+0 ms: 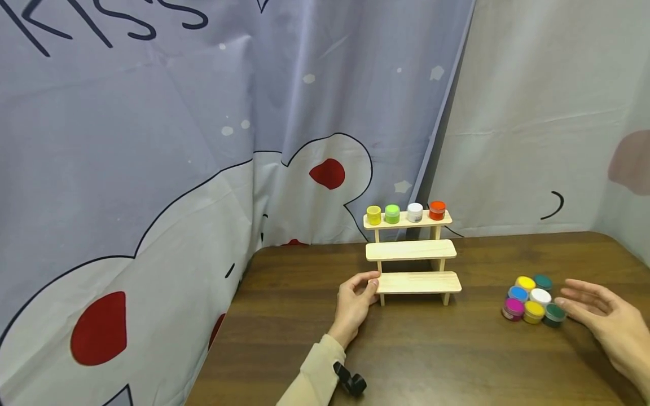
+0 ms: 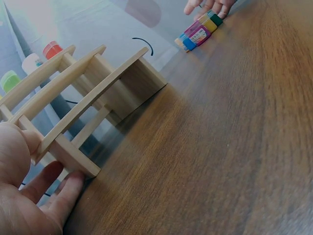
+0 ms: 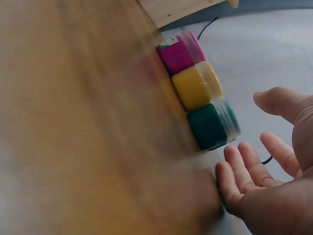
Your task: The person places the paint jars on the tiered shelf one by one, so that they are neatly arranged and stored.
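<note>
- You seemed to be at the step of picking the next jar for the wooden stand (image 1: pixel 411 250): four jars stood in a row on its top shelf (image 1: pixel 403 222), and the loose cluster lay within your reach on the right of the table (image 1: pixel 457 355).
- Your right hand (image 1: pixel 606 318) held nothing; its fingers were spread, the thumb well apart from them, just beside the dark green jar (image 1: pixel 554 314). You could not tell from the views whether a fingertip touched it.
- Your left hand (image 1: pixel 352 301) pinched the left end of the lowest shelf (image 1: pixel 418 283), thumb at the board and fingers below by the leg, probably to steady it.
- The next move likely called for closing your right thumb and fingers round one jar without knocking its neighbours, then lifting it left to a shelf.
- The top shelf held, left to right, a yellow jar (image 1: pixel 373 215), a light green jar (image 1: pixel 392 214), a white jar (image 1: pixel 414 212) and an orange-red jar (image 1: pixel 438 211).
- The cluster showed seven small, round, upright jars: magenta (image 1: pixel 513 309), yellow and dark green nearest you, blue (image 1: pixel 518 294) and another white one (image 1: pixel 540 296) behind, then another yellow one (image 1: pixel 525 283) and a teal one (image 1: pixel 543 282) farthest.
- The stand was pale wood, three-stepped, upright left of the cluster.
</note>
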Action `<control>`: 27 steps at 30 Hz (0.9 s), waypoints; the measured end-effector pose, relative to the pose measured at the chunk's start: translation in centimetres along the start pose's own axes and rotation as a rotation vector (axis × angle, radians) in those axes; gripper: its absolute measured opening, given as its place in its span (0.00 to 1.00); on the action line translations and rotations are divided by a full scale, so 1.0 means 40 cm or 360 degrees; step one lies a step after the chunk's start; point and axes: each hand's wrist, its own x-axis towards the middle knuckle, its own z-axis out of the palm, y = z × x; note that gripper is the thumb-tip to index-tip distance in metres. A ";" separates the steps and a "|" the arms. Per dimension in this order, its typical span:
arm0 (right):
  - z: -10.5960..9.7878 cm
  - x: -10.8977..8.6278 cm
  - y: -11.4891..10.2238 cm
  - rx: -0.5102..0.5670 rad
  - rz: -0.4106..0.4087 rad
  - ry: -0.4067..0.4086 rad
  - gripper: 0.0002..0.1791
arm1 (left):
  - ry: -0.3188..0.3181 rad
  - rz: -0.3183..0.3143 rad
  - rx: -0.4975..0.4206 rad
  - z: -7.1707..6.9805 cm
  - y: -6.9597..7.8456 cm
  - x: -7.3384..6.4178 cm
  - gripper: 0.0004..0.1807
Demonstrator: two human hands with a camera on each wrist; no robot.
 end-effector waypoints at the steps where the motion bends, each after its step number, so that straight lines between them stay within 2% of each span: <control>1: 0.002 -0.004 0.001 -0.0078 0.0018 0.0012 0.29 | -0.0001 0.0000 0.0003 0.000 0.000 0.000 0.10; 7: 0.010 -0.017 0.013 -0.0112 0.0018 0.0019 0.28 | -0.0005 0.0006 -0.0005 0.001 0.002 -0.001 0.11; 12: 0.011 -0.022 0.025 -0.0153 0.0020 -0.0032 0.27 | -0.0006 0.0002 -0.0001 0.000 0.005 -0.002 0.11; 17: 0.010 -0.025 0.038 -0.0250 0.0000 -0.0049 0.27 | 0.0002 0.0003 0.0002 0.002 0.005 0.000 0.11; 27: 0.007 -0.019 0.039 -0.0481 0.0046 -0.0125 0.30 | -0.0010 -0.0008 0.0018 -0.002 0.009 -0.002 0.11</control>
